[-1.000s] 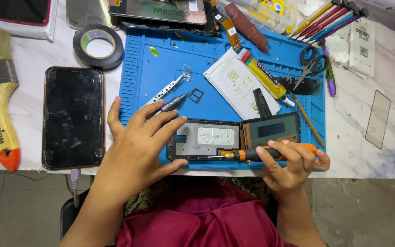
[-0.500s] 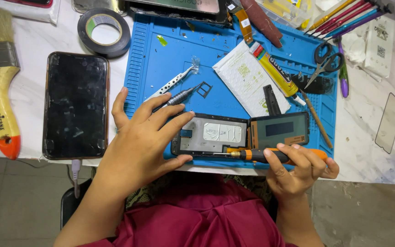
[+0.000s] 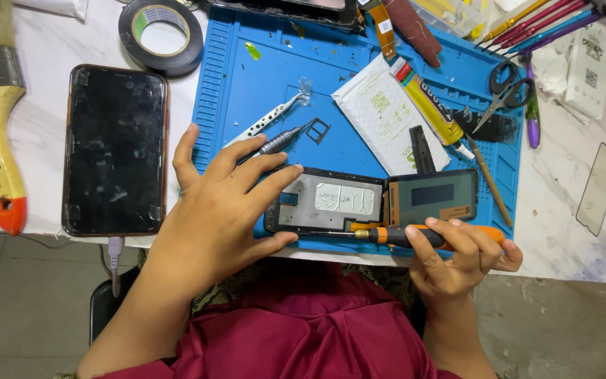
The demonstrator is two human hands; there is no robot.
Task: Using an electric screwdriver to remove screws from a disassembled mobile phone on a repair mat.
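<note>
1. Bracing the opened phone (image 3: 327, 202) at the near edge of the blue mat (image 3: 261, 84), the left hand (image 3: 222, 207) lies spread, fingertips pressing the phone's left end; it grips nothing.
2. The right hand (image 3: 461, 249) is closed around the orange handle of the screwdriver (image 3: 401, 235), whose tip rests on the phone's near rim.
3. Risk: the phone sits close to the counter's near edge. A hard push from the driver could slide it off the mat.
4. Risk: the hinged display panel (image 3: 433, 196) stays joined beside the chassis. A slipping tip could probably gouge it or tear its connecting cable.
5. Risk: the tweezers (image 3: 264, 125) and grey pen tool (image 3: 275, 142) lie just beyond the left fingers; a sudden hand shift may scatter them.
</note>
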